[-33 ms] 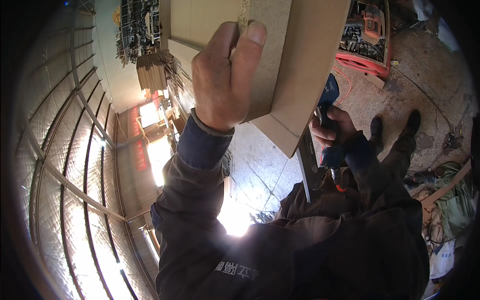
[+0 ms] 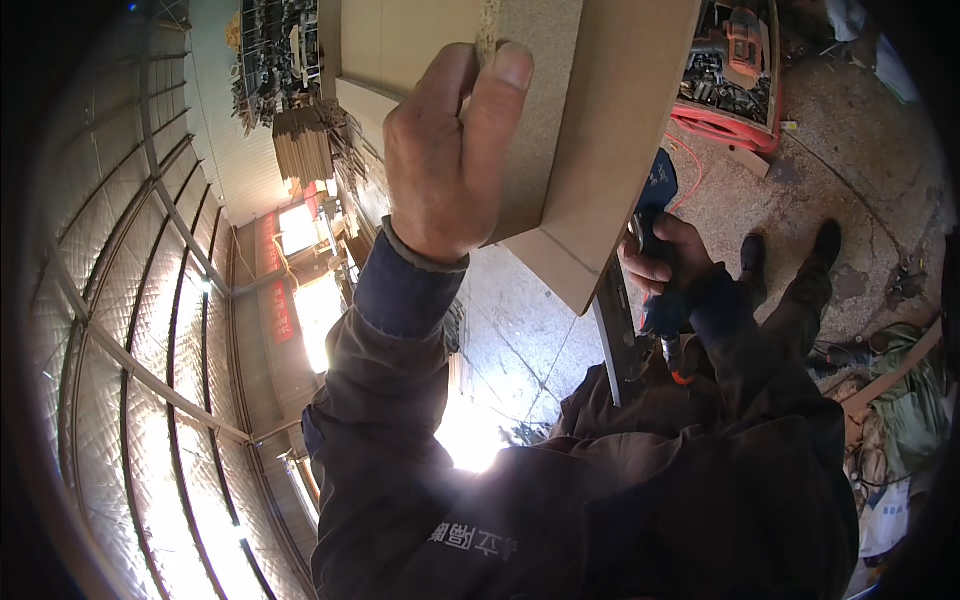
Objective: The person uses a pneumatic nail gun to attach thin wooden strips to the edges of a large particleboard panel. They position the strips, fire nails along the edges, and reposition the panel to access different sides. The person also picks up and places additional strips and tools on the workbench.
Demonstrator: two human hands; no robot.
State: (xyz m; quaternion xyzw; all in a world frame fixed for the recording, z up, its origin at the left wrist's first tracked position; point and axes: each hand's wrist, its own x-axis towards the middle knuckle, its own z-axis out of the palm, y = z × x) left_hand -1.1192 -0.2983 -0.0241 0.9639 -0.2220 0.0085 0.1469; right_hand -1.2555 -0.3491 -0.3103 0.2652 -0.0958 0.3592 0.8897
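My left hand point(image 2: 445, 160) is wrapped over the edge of a particleboard panel point(image 2: 550, 130), its thumb lying along the rough cut edge. This panel stands against a wider brown board point(image 2: 615, 150) with a pencil line near its lower corner. My right hand point(image 2: 672, 255) grips the handle of a blue and black pneumatic nail gun point(image 2: 660, 185). The gun's long straight magazine point(image 2: 608, 335) points down toward my lap, just below the board's corner. A red air hose joins a metal fitting point(image 2: 671, 350) at the handle's end. The gun's nose is hidden by the board.
At the far right, a wooden box point(image 2: 735, 75) holds an orange power tool and many metal parts, beside a coiled red hose point(image 2: 725, 128). Two shoes point(image 2: 790, 250) rest on the concrete floor. Cloth and bags point(image 2: 895, 420) lie lower right. Stacked boards point(image 2: 303, 140) stand far left.
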